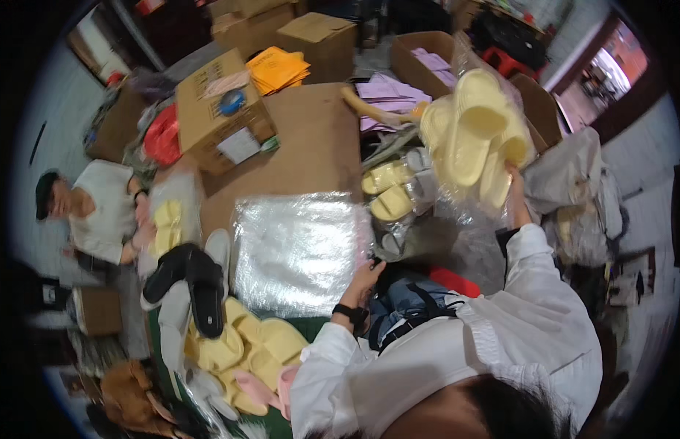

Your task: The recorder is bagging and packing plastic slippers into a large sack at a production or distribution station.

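Observation:
My right hand (516, 196) is raised at the right, its fingers closed on a pair of pale yellow slippers (468, 135). Clear plastic film shows around the pair. Low in front of my body, my left hand (363, 284) is at the near right corner of a stack of clear plastic bags (292, 252). Its fingers are curled, with a small dark thing at their tips that I cannot make out. Bagged yellow slippers (391, 203) lie to the right of the stack, beneath the raised pair.
At the left, loose yellow slippers (241, 351) and black slippers (205, 293) are piled. A cardboard box (221, 121) with a tape roll stands on the table (311, 139), near orange bags (279, 71) and purple packets (391, 99). A co-worker (102, 208) handles bagged yellow slippers at far left.

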The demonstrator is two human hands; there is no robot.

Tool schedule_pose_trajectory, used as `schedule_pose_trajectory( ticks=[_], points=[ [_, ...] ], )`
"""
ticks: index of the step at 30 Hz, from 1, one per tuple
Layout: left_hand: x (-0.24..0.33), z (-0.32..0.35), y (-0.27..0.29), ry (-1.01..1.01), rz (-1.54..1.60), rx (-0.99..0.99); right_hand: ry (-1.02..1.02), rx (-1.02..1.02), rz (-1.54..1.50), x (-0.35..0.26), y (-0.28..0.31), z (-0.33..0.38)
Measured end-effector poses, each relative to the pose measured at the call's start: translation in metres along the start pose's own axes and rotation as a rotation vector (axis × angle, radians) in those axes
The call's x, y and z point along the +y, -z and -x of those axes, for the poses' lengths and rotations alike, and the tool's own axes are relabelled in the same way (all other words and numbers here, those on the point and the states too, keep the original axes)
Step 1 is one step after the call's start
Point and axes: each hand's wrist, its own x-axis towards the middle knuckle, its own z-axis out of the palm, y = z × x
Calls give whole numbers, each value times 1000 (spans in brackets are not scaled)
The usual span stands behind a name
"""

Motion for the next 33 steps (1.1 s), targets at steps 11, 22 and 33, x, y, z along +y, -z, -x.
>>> schedule_pose_trajectory(
  ticks=[11, 22, 33],
  points=[
    [-57, -145, -55, 212, 808, -213, -633, 28, -514, 156, -70, 59],
    [60, -52, -64, 162, 711, -101, -676, -100, -201, 227, -30, 0],
    [42, -46, -93, -233, 961, 246, -651, -38, -471, 202, 28, 33]
  ],
)
